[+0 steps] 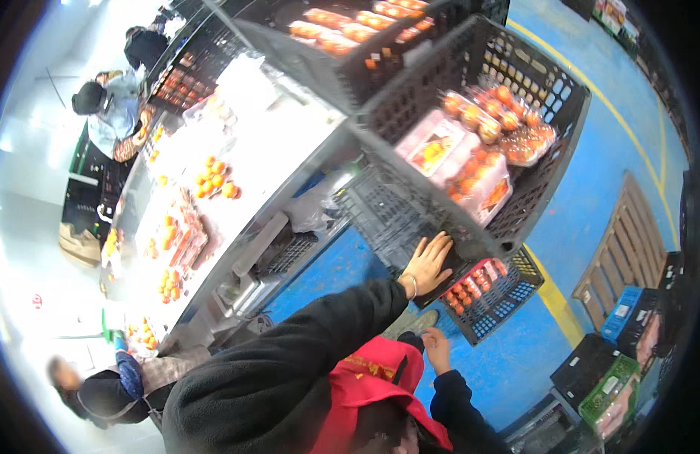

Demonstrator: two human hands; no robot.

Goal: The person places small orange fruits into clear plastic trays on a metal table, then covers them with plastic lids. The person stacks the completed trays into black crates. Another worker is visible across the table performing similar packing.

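Note:
My left hand (429, 264) lies palm down with its fingers spread, against the dark outer side of a large black plastic crate (540, 207). That crate holds several film-wrapped trays of tomatoes (474, 116) and pink-and-white packs (438, 144) of orange-red produce. Low in front of my red apron (378, 369), my right hand (438, 349) hangs with loosely bent fingers and nothing visible in it. Just beyond it, a lower black crate (497, 312) contains packed red tomatoes (474, 286). What the left palm touches is partly hidden.
At left is a bright worktable (259, 181) with loose orange tomatoes (213, 179) and packs. Co-workers stand along it (109, 113) (117, 391). Another black crate of packs (350, 68) adjoins the large one. A wooden pallet (625, 249) and stacked crates (611, 391) are at right.

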